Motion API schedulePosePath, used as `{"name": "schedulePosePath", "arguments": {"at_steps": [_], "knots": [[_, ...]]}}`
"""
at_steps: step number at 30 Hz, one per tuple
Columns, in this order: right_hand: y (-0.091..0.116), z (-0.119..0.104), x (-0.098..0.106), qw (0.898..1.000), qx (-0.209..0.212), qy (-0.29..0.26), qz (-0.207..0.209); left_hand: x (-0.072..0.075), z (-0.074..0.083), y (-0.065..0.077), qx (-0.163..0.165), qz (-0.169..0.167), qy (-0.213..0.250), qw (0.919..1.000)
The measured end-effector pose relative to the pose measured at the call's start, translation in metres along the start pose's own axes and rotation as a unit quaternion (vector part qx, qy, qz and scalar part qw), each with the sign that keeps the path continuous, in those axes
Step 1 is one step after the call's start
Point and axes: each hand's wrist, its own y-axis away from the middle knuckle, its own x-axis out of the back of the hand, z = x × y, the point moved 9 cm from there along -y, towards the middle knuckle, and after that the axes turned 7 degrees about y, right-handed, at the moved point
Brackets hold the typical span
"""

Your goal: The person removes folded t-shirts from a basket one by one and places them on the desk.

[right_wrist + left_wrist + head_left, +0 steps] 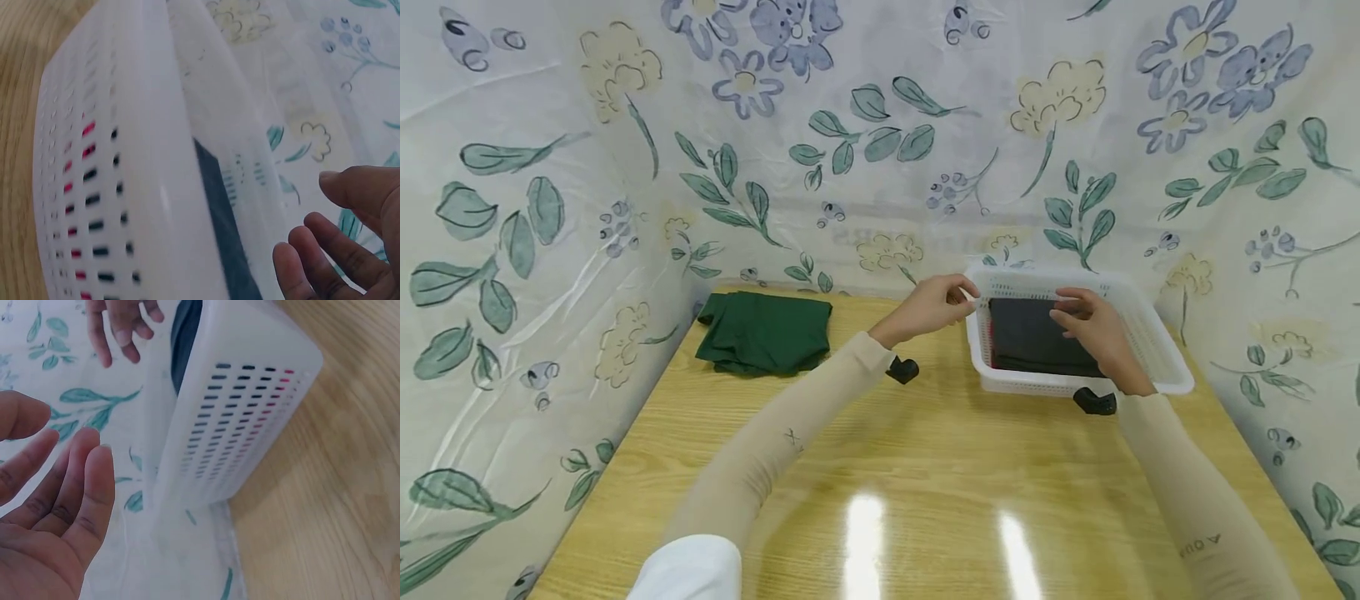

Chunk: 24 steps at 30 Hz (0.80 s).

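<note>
A white plastic basket [1037,385] with slotted walls stands at the back right of the table. Inside it lies a folded black cloth [1026,337], with a bit of red showing along its left edge. My left hand [934,302] is at the basket's left rim, fingers loosely bent and holding nothing. Over the basket's right part hovers my right hand [1093,329], its thumb and fingers apart with nothing between them. In the right wrist view the dark cloth [225,219] shows just inside the rim. Red also shows through the wall slots in both wrist views.
A folded dark green cloth [767,332] lies at the back left of the wooden table [880,450]. Flowered sheeting [865,192] hangs behind the table and along both sides. Black wrist mounts [902,369] sit at both wrists.
</note>
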Motion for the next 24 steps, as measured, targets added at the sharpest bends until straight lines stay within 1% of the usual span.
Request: {"name": "schedulePosePath", "arguments": {"at_steps": [4, 7, 10, 16, 21, 24], "knots": [[-0.001, 0.007, 0.008, 1.0, -0.002, 0.002, 0.004, -0.007, 0.005, -0.011, -0.007, 0.0, 0.007, 1.0], [0.0, 0.012, 0.012, 1.0, -0.006, -0.001, 0.004, -0.014, 0.007, -0.018, -0.007, -0.007, 0.014, 0.9998], [0.003, 0.019, 0.016, 1.0, -0.012, 0.001, 0.006, -0.023, 0.007, -0.025, -0.002, -0.015, 0.016, 0.9998], [0.007, 0.037, 0.027, 0.999, -0.028, 0.007, 0.018, -0.042, 0.007, -0.04, 0.013, -0.022, 0.001, 0.9997], [0.011, 0.05, 0.035, 0.999, -0.038, 0.014, 0.025, -0.056, -0.001, -0.053, 0.025, -0.026, 0.008, 0.9993], [0.013, 0.057, 0.038, 0.998, -0.05, 0.015, 0.022, -0.063, -0.008, -0.06, 0.032, -0.025, -0.007, 0.9991]]}}
